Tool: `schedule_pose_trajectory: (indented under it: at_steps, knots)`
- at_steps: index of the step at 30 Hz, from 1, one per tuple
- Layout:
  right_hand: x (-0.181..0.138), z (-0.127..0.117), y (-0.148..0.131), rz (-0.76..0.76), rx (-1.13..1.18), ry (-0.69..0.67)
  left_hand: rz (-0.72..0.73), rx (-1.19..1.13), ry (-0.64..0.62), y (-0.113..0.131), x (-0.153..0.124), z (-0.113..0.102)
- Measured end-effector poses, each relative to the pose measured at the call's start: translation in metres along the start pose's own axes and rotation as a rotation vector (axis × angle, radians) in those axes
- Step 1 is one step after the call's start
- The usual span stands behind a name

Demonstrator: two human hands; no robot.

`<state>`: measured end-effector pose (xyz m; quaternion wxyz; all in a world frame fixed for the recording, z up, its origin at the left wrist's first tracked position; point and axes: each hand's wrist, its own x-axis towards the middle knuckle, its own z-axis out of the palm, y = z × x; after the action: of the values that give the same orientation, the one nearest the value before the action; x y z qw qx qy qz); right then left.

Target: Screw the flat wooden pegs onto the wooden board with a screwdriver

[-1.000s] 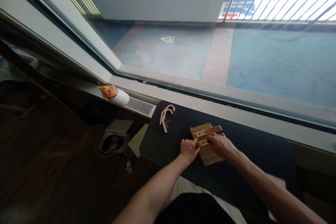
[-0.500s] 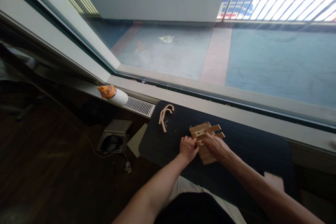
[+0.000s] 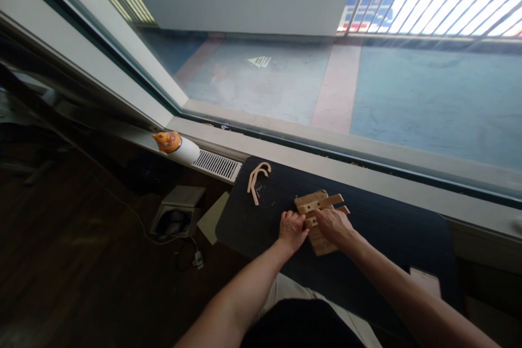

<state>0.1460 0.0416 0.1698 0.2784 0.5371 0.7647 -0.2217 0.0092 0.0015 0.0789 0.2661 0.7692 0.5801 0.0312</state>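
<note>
On the black table lies a brown, cardboard-like block. Across it rest two pale wooden strips; the upper wooden strip and the lower wooden strip both show dark holes. My left hand is closed on the left end of the lower strip, at the block's edge. Above that strip, my right hand has its fingers bunched together, and what they pinch is hidden. Farther left lie two curved, hook-shaped wooden pieces, with some tiny metallic bits beside them.
The black table stands against a window sill. A white object with an orange figure top sits on the vent grille. A phone-like slab lies at the right. An opened box and a cable are on the floor.
My right hand has shifted slightly left and turned over the lower strip, showing more of its hole. My left hand stays in place.
</note>
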Motion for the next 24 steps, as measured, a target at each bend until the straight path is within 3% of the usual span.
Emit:
schedule_pose_trajectory:
  at_steps: [8, 18, 24]
  knots:
    - [-0.012, -0.016, 0.005, -0.062, -0.021, 0.065, -0.001, -0.003, 0.003, 0.0, -0.001, 0.001]
    - [-0.003, -0.012, -0.001, -0.014, -0.047, -0.035, 0.009, 0.003, 0.015, 0.0, 0.0, 0.003]
    - [-0.01, -0.017, -0.001, -0.065, -0.04, 0.041, 0.012, 0.004, 0.029, 0.0, -0.001, 0.003]
